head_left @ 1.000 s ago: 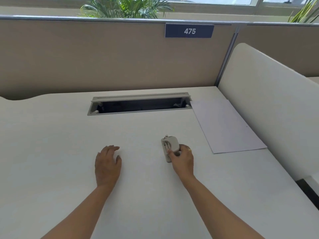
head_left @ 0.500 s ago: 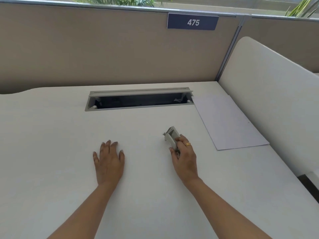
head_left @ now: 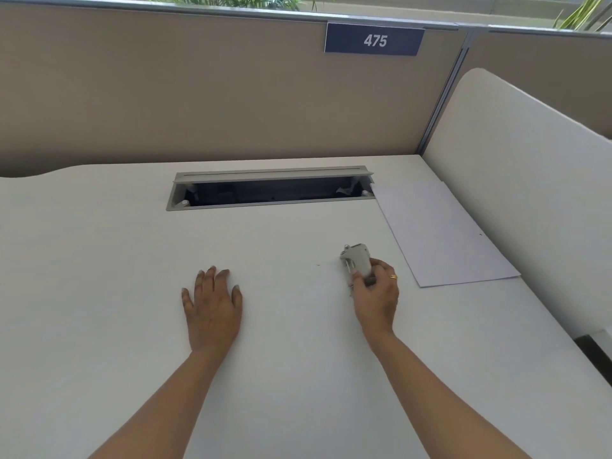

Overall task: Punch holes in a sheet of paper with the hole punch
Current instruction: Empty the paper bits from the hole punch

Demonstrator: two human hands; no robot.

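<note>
A small grey hole punch (head_left: 357, 261) is tilted up off the white desk (head_left: 298, 342), and my right hand (head_left: 377, 294) grips its near end. A white sheet of paper (head_left: 440, 233) lies flat on the desk to the right of the punch, apart from it, its far corner beside the cable slot. My left hand (head_left: 212, 306) rests flat on the desk with fingers spread, well to the left of the punch and holding nothing.
An open cable slot (head_left: 270, 188) runs across the desk behind the hands. A beige partition (head_left: 198, 94) with a "475" sign (head_left: 374, 39) closes the back. A white side panel (head_left: 516, 180) stands along the right edge, next to the paper.
The punch lay flat on the desk under my right hand; now that hand grips it and has tipped it up off the surface. My left hand stays flat in place.
</note>
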